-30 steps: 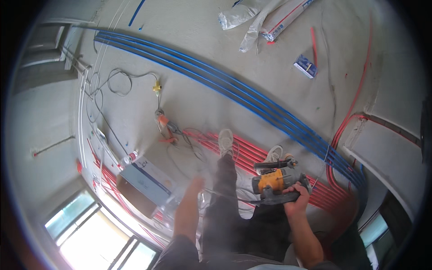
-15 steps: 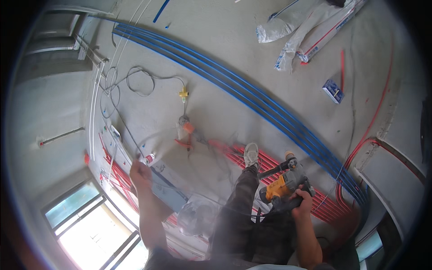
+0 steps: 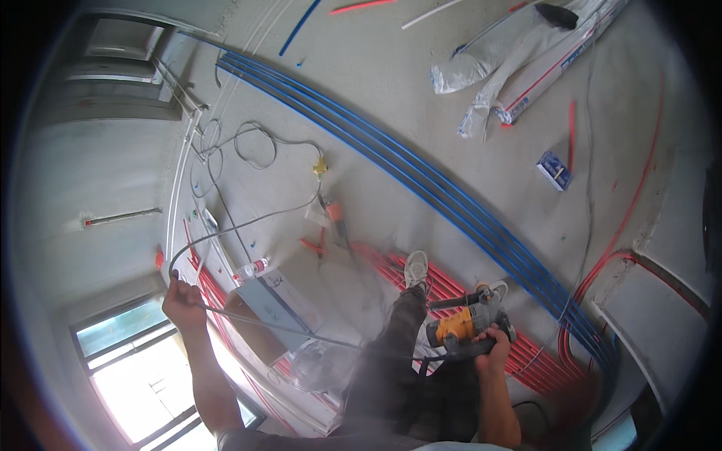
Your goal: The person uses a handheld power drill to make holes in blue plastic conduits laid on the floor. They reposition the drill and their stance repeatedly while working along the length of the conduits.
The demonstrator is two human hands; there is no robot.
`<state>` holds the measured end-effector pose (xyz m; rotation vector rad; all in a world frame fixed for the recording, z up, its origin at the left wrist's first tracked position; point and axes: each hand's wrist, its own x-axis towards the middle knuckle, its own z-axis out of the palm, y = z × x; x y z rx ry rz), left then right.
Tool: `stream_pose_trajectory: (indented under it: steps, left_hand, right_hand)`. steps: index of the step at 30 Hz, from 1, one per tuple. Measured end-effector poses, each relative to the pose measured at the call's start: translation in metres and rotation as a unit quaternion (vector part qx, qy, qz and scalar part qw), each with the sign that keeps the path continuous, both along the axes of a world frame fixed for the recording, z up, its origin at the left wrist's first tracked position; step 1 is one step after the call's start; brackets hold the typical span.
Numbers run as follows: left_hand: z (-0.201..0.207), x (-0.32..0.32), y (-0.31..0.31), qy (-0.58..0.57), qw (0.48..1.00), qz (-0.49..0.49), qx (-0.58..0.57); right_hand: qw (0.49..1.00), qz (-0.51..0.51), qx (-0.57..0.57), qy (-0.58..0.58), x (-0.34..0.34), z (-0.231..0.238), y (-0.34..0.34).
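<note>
My right hand [image 3: 492,347] grips the handle of a yellow and black hammer drill [image 3: 460,325], held over my legs with its side handle toward my foot. Out at the left, my left hand [image 3: 183,301] is closed around a grey power cord [image 3: 278,329]. From that hand one stretch runs across my lap toward the drill. Another bends up and over to a yellow plug connector [image 3: 320,167] on the floor. Below this lie an orange-handled tool [image 3: 333,212], its kind unclear, and a red-handled tool [image 3: 312,246].
Long blue pipes [image 3: 391,150] cross the floor diagonally. Red pipes [image 3: 538,357] run beneath my feet and along the left. A cardboard box [image 3: 282,312] and a red-and-white bottle [image 3: 256,267] stand near my left arm. Plastic-wrapped bundles [image 3: 519,71] and a small blue box [image 3: 554,171] lie farther off.
My left hand has moved left and toward me, drawing the cord into a wide raised bend. The drill has shifted slightly left in my right hand. The view has moved a little.
</note>
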<state>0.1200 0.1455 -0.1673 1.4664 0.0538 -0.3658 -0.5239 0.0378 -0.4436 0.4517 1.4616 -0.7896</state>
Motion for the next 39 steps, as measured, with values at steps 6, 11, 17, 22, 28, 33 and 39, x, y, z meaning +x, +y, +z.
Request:
stream_pose_trajectory:
  steps: [6,11,17,22,28,33,39]
  left_hand:
    - [0.031,-0.098,-0.026,-0.014,0.997,0.007,0.075]
    - [-0.043,-0.182,0.008,-0.16,0.827,-0.254,0.474]
    - [-0.169,-0.386,0.046,-0.179,0.352,-0.752,0.528]
    - [-0.222,-0.514,0.026,0.007,0.229,-0.853,0.469]
    - [-0.237,-0.555,0.033,-0.05,0.157,-0.825,0.541]
    - [-0.275,-0.564,-0.023,-0.328,0.325,-0.712,0.529]
    - [-0.338,-0.662,-0.133,-0.08,0.518,-0.741,0.418]
  right_hand:
    - [1.0,0.026,-0.002,-0.013,-0.078,0.012,0.017]
    - [0.996,0.062,-0.055,0.043,-0.141,0.009,0.025]
    - [0.981,0.027,-0.113,0.152,-0.205,0.01,0.016]
    - [0.978,-0.026,-0.127,0.166,-0.239,0.012,0.026]
    - [0.972,-0.107,-0.13,0.165,-0.252,0.006,0.034]
    - [0.975,-0.14,-0.109,0.134,-0.252,-0.009,0.045]
    - [0.976,-0.015,-0.111,0.188,-0.233,-0.054,0.068]
